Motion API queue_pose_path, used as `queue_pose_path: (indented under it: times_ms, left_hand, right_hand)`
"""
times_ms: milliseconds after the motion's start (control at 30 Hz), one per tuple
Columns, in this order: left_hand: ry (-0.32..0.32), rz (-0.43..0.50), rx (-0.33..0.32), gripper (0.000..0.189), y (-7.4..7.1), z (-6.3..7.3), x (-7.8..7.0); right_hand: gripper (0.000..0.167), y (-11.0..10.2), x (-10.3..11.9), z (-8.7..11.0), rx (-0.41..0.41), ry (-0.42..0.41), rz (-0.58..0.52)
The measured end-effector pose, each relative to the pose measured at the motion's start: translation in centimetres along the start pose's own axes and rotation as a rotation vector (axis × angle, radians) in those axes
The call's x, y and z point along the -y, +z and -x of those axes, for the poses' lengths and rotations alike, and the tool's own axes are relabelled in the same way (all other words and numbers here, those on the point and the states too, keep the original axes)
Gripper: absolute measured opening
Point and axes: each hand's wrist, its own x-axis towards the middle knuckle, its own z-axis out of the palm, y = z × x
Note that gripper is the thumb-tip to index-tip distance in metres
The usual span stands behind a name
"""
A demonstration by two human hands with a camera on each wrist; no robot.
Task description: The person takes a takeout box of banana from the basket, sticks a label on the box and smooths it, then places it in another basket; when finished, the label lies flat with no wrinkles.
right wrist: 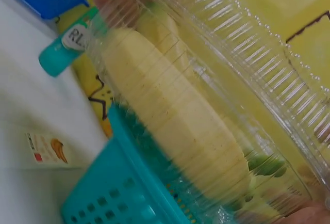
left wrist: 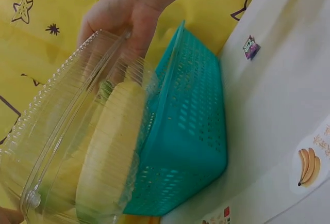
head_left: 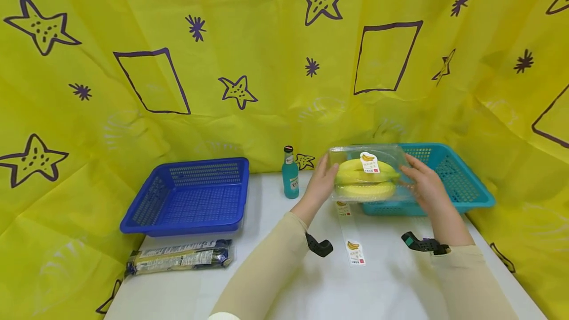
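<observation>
My left hand (head_left: 321,181) grips the left end of a clear plastic box (head_left: 345,154), and my right hand (head_left: 426,186) grips its right end. Several bananas (head_left: 364,191) lie inside, seen through the plastic. On the lid sits a white banana sticker (head_left: 370,163). The box is held up off the table and tilted, overlapping the near left part of a teal basket (head_left: 471,202) in the head view. In the right wrist view, a pale yellow banana (right wrist: 170,110) shows through the ribbed wall, with the basket below it.
A strip of banana stickers (head_left: 354,253) lies on the white table below the box. Left of the hands stands a bottle of turquoise drink (head_left: 290,179). Farther left are a blue basket (head_left: 206,206) and long plastic-wrapped packs (head_left: 178,257). A yellow patterned cloth (head_left: 275,38) hangs behind.
</observation>
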Motion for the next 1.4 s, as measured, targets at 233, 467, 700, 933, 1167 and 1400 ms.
queue_pose_path:
  times_ms: [233, 467, 700, 933, 1167, 1400]
  left_hand:
    - [-0.001, -0.046, 0.051, 0.067, 2.1, -0.7, -0.3]
    - [0.035, -0.075, 0.079, 0.07, 3.6, -1.1, -0.8]
    - [0.03, -0.125, 0.113, 0.067, 4.7, -0.7, -1.6]
    - [0.006, -0.178, 0.139, 0.066, 6.0, -0.4, -1.5]
    - [0.017, -0.253, 0.188, 0.065, 7.1, 0.0, -1.3]
    - [0.037, -0.443, 0.185, 0.064, 8.0, -0.4, -0.4]
  right_hand:
    - [0.072, -2.7, -0.4, -1.0, -0.016, -0.005, -0.152]
    - [0.071, -5.1, -0.9, -1.8, 0.034, -0.067, -0.249]
    - [0.069, -7.2, -1.2, -2.1, 0.047, -0.047, -0.192]
    - [0.066, -9.2, -2.3, -2.6, 0.102, -0.06, -0.188]
    - [0.069, -10.5, -3.3, -2.8, 0.071, 0.008, -0.185]
    - [0.069, -11.1, -4.7, -3.3, 0.021, 0.092, -0.113]
